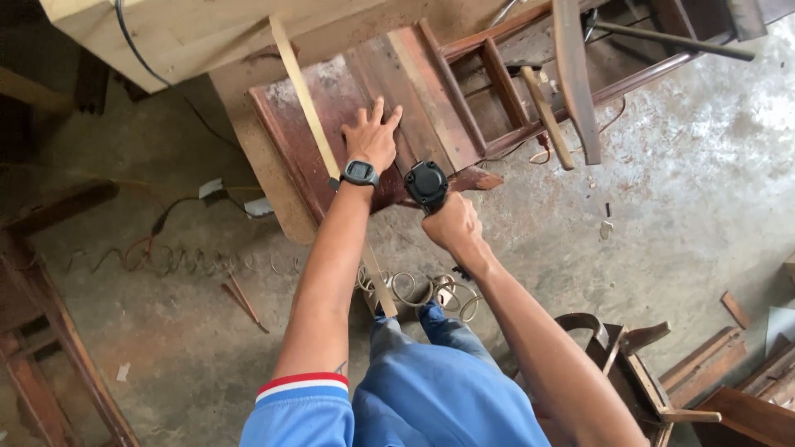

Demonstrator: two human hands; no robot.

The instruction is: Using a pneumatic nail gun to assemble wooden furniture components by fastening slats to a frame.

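My left hand (373, 136), with a dark wristwatch on the wrist, lies flat with fingers spread on a reddish-brown wooden panel (323, 108). A thin pale wood strip (302, 91) runs diagonally across the panel just left of that hand. My right hand (451, 223) grips a black power tool (426, 184), whose round black top sits at the panel's near edge, right of my left wrist. What the tool's tip touches is hidden.
The panel rests on a pale board (248, 157) over a concrete floor. A brown wooden frame (497, 83) and a hammer (546, 116) lie beyond. Coiled hose (422, 290) is near my legs. Chair parts (629, 364) stand right, furniture pieces (50, 331) left.
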